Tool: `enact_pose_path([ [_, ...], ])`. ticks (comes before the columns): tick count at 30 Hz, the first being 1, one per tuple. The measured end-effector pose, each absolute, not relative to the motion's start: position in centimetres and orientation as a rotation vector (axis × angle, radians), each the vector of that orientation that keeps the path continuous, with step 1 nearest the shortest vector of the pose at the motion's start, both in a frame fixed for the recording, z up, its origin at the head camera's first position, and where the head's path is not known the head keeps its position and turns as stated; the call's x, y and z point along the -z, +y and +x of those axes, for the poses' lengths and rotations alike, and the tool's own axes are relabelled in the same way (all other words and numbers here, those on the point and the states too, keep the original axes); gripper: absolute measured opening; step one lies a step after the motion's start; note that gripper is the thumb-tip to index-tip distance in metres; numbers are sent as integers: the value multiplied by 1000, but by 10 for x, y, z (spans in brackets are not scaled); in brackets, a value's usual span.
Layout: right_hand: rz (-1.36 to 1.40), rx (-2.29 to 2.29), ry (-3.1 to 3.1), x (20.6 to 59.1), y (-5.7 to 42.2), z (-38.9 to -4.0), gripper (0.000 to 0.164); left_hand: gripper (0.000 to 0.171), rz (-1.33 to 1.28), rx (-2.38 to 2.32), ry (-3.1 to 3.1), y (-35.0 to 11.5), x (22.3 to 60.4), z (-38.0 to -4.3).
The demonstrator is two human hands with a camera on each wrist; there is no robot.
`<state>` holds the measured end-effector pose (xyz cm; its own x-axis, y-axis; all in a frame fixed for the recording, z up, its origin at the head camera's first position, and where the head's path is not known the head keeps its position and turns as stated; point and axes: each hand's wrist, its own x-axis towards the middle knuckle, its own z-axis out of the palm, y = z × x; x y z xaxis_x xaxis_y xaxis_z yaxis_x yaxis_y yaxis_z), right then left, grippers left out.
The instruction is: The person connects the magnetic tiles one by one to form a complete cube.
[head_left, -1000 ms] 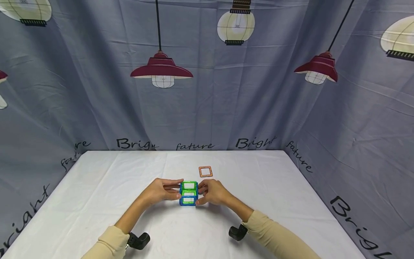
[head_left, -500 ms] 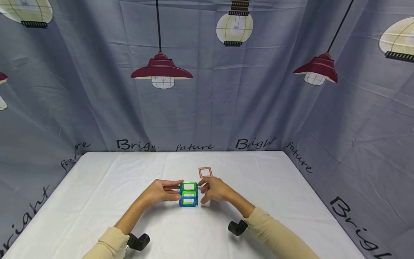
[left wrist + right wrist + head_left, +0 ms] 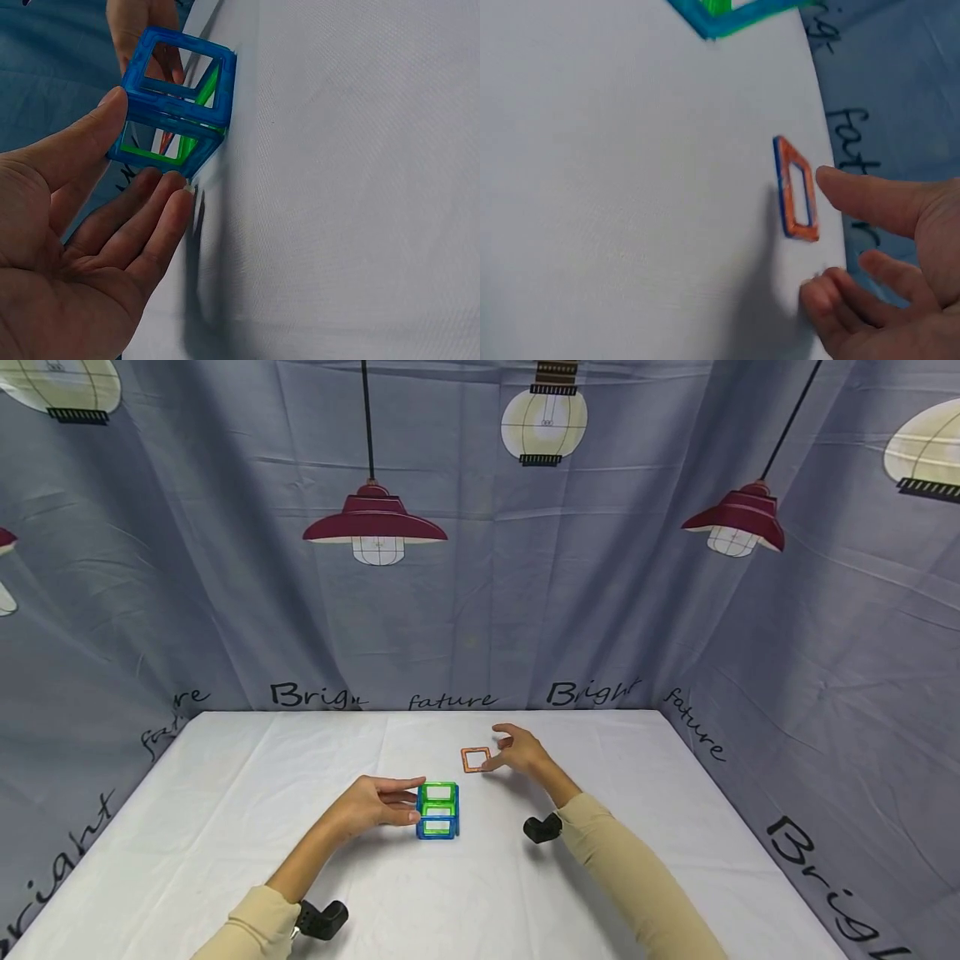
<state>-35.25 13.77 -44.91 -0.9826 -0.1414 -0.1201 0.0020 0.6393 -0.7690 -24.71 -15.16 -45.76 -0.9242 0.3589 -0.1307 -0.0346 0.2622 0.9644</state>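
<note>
A small box of blue and green magnetic tiles [image 3: 438,811] stands on the white table. In the left wrist view its blue square front [image 3: 180,78] faces me. My left hand [image 3: 367,802] touches the box's left side. Its thumb rests at the front edge and the other fingers stretch along the side, partly hidden. An orange square magnetic tile [image 3: 465,760] lies flat behind the box. Over its right edge reaches my right hand [image 3: 521,750], thumb and fingers spread apart. In the right wrist view the thumb is close to the orange tile [image 3: 786,187]; contact cannot be told.
A white cloth covers the table [image 3: 262,793]. Its far edge meets a grey-blue curtain [image 3: 465,610] printed with lamps and lettering. Black wrist cameras [image 3: 322,920] hang below both forearms.
My right hand has let go of the box's right side and moved back and right to the orange tile. The left hand and the box stay in place.
</note>
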Motion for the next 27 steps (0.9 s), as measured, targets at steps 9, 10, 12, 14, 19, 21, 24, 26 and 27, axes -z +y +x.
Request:
enact_pose_path([
  [9, -180, 1251, 2698, 467, 141, -363, 74, 62, 300, -1713, 2217, -151, 457, -248],
  [10, -199, 1234, 2704, 468, 141, -363, 73, 62, 298, -1712, 2219, -151, 457, -248],
  [12, -222, 1193, 2717, 471, 140, -363, 70, 63, 299, -1710, 2220, -150, 456, -248],
  [14, -235, 1151, 2745, 474, 139, -363, 66, 63, 309, -1703, 2225, -150, 457, -248],
  [19, -224, 1102, 2811, 475, 136, -360, 56, 63, 316, -1698, 2225, -150, 457, -248],
  [21, -223, 1086, 2830, 474, 135, -358, 55, 63, 302, -1699, 2224, -150, 457, -248],
  [24, -219, 1077, 2845, 472, 134, -354, 54, 63, 296, -1700, 2227, -150, 456, -247],
  [26, -217, 1079, 2851, 471, 133, -351, 54, 63, 290, -1704, 2228, -151, 455, -246],
  [27, -217, 1084, 2851, 471, 133, -350, 54, 63, 286, -1706, 2228, -151, 455, -246],
])
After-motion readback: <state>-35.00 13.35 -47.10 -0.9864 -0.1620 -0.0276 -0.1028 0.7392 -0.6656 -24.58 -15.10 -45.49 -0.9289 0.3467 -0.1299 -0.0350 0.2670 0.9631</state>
